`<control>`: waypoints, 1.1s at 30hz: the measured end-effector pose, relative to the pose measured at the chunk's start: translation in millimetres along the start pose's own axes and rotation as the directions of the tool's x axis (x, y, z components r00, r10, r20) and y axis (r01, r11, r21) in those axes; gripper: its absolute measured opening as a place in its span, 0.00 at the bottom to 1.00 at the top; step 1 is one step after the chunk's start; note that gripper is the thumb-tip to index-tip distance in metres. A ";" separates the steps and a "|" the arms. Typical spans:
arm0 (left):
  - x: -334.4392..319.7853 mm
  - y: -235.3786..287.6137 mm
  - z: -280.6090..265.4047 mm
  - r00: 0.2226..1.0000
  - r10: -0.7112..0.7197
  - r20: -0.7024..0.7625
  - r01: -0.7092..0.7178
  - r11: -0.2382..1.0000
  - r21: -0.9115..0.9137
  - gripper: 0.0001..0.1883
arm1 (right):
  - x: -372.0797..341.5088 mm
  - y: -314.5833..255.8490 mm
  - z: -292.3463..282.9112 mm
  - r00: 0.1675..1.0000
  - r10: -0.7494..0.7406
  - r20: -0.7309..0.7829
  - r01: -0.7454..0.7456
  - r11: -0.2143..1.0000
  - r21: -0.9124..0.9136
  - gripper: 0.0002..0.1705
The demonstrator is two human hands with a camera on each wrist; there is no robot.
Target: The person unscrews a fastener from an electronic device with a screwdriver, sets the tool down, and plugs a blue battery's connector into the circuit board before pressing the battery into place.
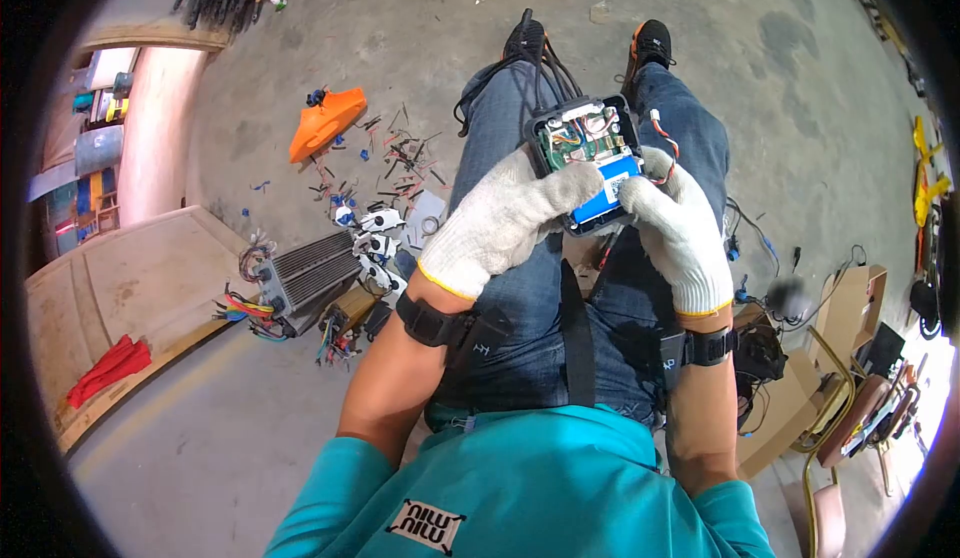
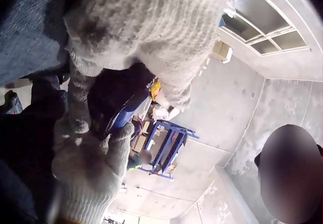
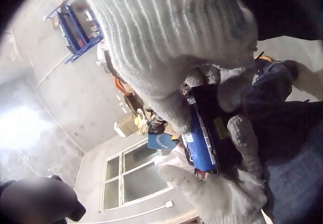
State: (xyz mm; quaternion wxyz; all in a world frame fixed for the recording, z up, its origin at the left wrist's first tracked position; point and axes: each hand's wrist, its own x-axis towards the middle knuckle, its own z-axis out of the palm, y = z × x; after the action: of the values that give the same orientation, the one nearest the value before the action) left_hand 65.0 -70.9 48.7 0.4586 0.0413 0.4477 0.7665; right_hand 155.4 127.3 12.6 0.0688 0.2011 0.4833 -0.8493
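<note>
Both hands wear white knit gloves and hold a black open case (image 1: 534, 130) above the lap. Inside it, a green circuit board (image 1: 585, 138) with thin wires lies beside a blue battery pack (image 1: 607, 194) with a white label. The left hand (image 1: 505, 208) grips the case's left side, its thumb on the battery's edge. On the other side, the right hand (image 1: 685, 233) holds the case, thumb at the battery's right end. A red, white and black lead (image 1: 668, 138) with a white plug stands out near the right fingers. In the right wrist view, the blue battery (image 3: 198, 146) shows between the gloves.
Black cables (image 1: 545, 68) run over the left leg. On the floor at left are an orange part (image 1: 328, 124), cable scraps, a finned metal unit (image 1: 315, 270) and a wooden board (image 1: 130, 298) with a red cloth (image 1: 108, 370). Cardboard boxes (image 1: 790, 408) and a chair stand at right.
</note>
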 end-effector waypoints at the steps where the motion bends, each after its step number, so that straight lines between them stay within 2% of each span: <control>1: 0.8 -1.2 -1.3 1.000 -0.001 0.001 0.001 1.000 0.001 0.36 | -0.4 0.1 -0.7 1.000 -0.001 -0.001 0.001 1.000 0.002 0.25; 3: 2.7 -5.1 -6.0 0.999 -0.047 -0.002 0.047 0.998 -0.038 0.39 | -0.7 0.7 -2.0 1.000 -0.009 0.002 0.009 0.999 -0.034 0.25; 7: 3.9 -6.1 -7.1 0.999 -0.037 0.025 0.038 0.999 -0.039 0.40 | -2.8 -1.9 -0.1 1.000 -0.006 -0.009 0.006 0.998 -0.063 0.25; 13: 1.5 -3.8 -5.3 0.998 -0.063 -0.017 0.062 0.997 -0.053 0.41 | -3.6 -4.0 5.3 0.999 -0.020 -0.028 0.017 0.996 -0.085 0.25; 15: 2.2 -4.2 -4.5 0.999 -0.029 -0.024 0.027 0.997 -0.077 0.30 | -4.5 -5.9 9.0 0.999 -0.042 -0.034 0.039 0.996 -0.077 0.23; 19: 1.8 -7.9 -4.5 0.998 -0.025 -0.053 0.019 0.994 -0.107 0.31 | -2.5 1.4 0.3 0.997 -0.056 -0.052 0.054 0.998 -0.033 0.21; 21: 0.0 -6.2 -5.0 0.999 -0.038 -0.024 0.034 0.987 -0.157 0.31 | -2.8 0.6 -0.7 0.997 -0.004 -0.080 0.003 1.000 -0.005 0.20; 24: 1.5 -7.5 -8.5 1.000 -0.028 -0.001 0.028 0.992 -0.124 0.30 | -4.9 -3.4 7.8 0.997 -0.031 -0.074 0.032 0.999 0.017 0.20; 28: 1.7 -9.0 -11.2 0.999 -0.040 -0.021 0.035 0.980 -0.198 0.29 | -4.8 -3.2 6.4 0.997 -0.034 -0.063 0.033 0.999 -0.029 0.20; 30: 4.7 -15.5 -18.7 0.999 -0.044 -0.016 0.039 0.971 -0.234 0.38 | -5.6 -4.7 10.0 0.994 -0.055 -0.094 0.050 0.997 -0.054 0.20; 33: 5.3 -11.9 -13.5 0.999 -0.026 -0.023 0.020 0.973 -0.231 0.39 | -4.0 -2.3 5.6 0.995 -0.055 -0.086 0.046 0.994 -0.099 0.20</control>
State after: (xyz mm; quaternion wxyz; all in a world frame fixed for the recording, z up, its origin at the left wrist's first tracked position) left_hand 63.4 -73.6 30.2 0.4633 -0.0274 0.3622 0.8083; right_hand 156.8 123.4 18.6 0.0354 0.2226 0.5313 -0.8167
